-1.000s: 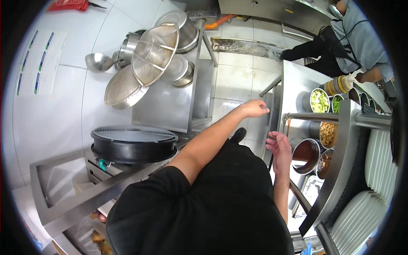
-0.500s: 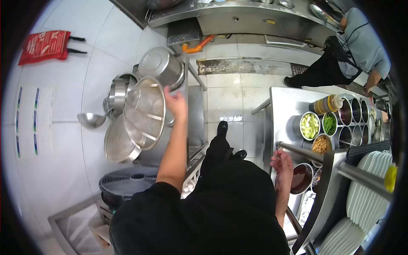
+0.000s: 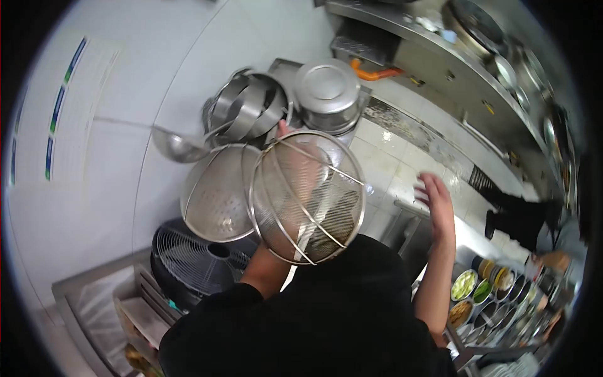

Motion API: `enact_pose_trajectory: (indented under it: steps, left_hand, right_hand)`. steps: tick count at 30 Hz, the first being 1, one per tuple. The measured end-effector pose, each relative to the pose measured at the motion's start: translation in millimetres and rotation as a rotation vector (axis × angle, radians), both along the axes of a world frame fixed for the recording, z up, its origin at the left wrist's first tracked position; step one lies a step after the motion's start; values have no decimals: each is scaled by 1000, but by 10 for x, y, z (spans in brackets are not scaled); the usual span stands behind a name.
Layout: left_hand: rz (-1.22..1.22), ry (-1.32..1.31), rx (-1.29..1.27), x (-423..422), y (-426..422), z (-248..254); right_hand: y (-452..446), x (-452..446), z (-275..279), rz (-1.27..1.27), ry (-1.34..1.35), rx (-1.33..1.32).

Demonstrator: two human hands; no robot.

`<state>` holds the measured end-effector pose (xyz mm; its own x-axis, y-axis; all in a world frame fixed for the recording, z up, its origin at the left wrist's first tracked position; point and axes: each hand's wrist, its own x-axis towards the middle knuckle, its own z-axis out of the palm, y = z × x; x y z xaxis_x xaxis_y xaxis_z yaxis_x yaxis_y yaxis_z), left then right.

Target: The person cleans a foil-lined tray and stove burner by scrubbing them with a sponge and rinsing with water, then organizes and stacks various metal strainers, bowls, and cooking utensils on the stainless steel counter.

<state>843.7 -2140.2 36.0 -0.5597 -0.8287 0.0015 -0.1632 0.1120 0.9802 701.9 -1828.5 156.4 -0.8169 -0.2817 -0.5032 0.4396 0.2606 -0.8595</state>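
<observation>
A round wire-mesh strainer [image 3: 333, 207] is tilted up in front of my body. Behind its mesh is my left hand [image 3: 298, 151], with a fingertip showing at the upper rim; the grip is mostly hidden. Beside the strainer on the left is a perforated metal colander [image 3: 217, 195]. A ladle [image 3: 179, 146] and a pot holding metal pieces [image 3: 251, 107] are just beyond. To the right, my right hand [image 3: 434, 191] is raised with fingers apart, holding nothing.
A lidded steel pot [image 3: 328, 91] stands behind the strainer. A black fan [image 3: 201, 257] is at the lower left. Food containers [image 3: 465, 286] line the counter at the lower right, near another person's dark-clothed leg [image 3: 524, 223]. A steel stove counter [image 3: 433, 63] crosses the upper right.
The view has turned left. The mesh strainer has moved away from the colander toward my body, with my left hand now behind it. My right hand has risen and its fingers have spread.
</observation>
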Motion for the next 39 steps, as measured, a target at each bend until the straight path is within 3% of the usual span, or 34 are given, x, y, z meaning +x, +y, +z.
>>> enact_pose_trajectory:
  steps: [3, 7, 9, 12, 15, 23, 31, 34, 39]
  left_hand:
    - [-7, 132, 110, -287, 51, 221]
    - [30, 240, 198, -417, -175, 431]
    - [82, 271, 234, -342, -207, 490]
    - [192, 275, 290, -64, -109, 482]
    - [328, 271, 327, 207, 67, 491]
    - [682, 274, 300, 643, 340, 674]
    - [855, 373, 293, 1235, 451, 996]
    - [900, 392, 293, 1270, 539, 1050]
    - [950, 373, 295, 1214, 490, 1023]
  right_hand:
    - [-1309, -656, 292, 275, 140, -119]
    - [-2954, -939, 289, 629, 469, -226]
    - [-3517, -886, 343, 731, 643, -69]
    - [-4259, -1045, -87, 876, 998, 57]
    - [-4693, -1193, -378, 1142, 945, 192]
    - [-4659, -1319, -304, 1339, 954, 246]
    - [-4436, -792, -356, 1333, 917, 190]
    - [-4425, -792, -296, 1343, 682, 200]
    - [-4405, -815, -401, 1336, 946, 231]
